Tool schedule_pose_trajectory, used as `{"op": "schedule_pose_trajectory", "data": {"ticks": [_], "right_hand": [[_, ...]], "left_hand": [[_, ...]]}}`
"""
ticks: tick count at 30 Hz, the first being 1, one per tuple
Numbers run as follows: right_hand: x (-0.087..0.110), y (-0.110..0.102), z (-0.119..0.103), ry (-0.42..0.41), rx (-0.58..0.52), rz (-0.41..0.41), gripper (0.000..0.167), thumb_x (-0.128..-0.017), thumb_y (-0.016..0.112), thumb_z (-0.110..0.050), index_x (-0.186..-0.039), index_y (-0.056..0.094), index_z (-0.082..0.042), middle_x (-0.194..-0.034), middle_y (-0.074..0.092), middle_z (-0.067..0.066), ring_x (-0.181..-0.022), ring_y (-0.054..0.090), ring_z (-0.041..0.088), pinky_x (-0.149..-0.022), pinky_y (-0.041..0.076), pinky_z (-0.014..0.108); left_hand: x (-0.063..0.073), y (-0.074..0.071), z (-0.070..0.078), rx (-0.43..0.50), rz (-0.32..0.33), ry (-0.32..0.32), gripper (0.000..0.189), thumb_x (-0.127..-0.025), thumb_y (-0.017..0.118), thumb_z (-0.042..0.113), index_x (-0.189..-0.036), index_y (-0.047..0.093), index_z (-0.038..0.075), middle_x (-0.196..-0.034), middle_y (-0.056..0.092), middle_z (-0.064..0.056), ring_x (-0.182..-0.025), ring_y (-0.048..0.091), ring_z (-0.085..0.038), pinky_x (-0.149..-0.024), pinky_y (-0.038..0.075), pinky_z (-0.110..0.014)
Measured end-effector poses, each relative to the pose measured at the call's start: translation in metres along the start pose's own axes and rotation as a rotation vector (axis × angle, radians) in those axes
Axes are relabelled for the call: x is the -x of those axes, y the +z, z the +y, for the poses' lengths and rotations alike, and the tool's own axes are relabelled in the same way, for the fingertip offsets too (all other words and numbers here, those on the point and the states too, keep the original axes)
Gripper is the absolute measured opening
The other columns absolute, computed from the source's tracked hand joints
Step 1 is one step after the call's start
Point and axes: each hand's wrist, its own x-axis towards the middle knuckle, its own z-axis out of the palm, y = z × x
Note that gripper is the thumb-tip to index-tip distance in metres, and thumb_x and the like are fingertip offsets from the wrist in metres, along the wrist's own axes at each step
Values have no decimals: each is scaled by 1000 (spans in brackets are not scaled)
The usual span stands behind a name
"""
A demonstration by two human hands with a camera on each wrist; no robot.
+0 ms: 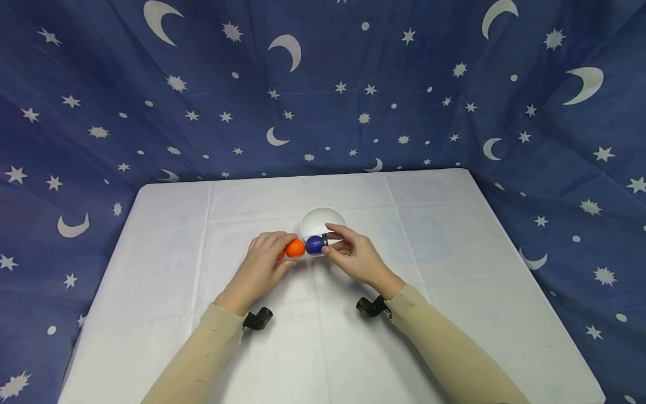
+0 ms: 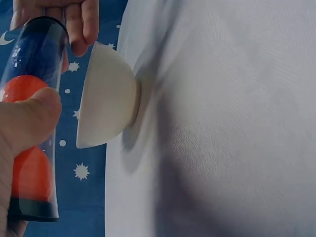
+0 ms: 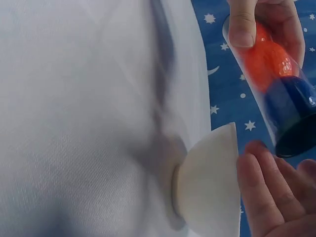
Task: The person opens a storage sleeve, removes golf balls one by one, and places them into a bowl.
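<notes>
A clear plastic tube with black ends is held over the table. Inside it are two orange balls and a dark blue ball. My left hand grips the tube round its orange-ball end, the thumb lying across the side in the left wrist view. At the blue-ball end is a black cap. My right hand is beside that cap, its fingers extended and loosely spread around it; whether they touch it is unclear. Just beyond the tube stands a white bowl.
A white cloth covers the table. Behind it and at both sides hangs a blue curtain with moons and stars. Black wrist cameras sit below both hands.
</notes>
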Motion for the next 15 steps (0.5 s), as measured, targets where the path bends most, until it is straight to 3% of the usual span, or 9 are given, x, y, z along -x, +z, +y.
{"op": "schedule_pose_trajectory", "data": {"ticks": [6,12,15], "right_hand": [[1,-3,-13,53,-1,-32,45,-93,66,-12,-133,53,2,-121,62,16,-94,68,22,-79,54,26],[2,-3,-11,-10,30,-47,43,-92,66,-7,-132,54,4,-117,63,18,-97,66,26,-85,52,32],[2,-3,-10,-43,47,-53,43,-93,65,-7,-132,53,5,-118,63,18,-100,65,27,-87,52,35]], "left_hand": [[-2,-2,3,-11,-31,-29,64,-83,78,22,-140,50,12,-127,56,-7,-116,47,-25,-104,33,-43],[-3,-5,6,-9,-154,-137,62,-86,75,32,-140,51,12,-126,59,-5,-114,52,-24,-102,38,-45],[-1,-5,6,2,-181,-149,61,-87,73,33,-140,50,13,-126,59,-4,-114,53,-24,-102,39,-45]]}}
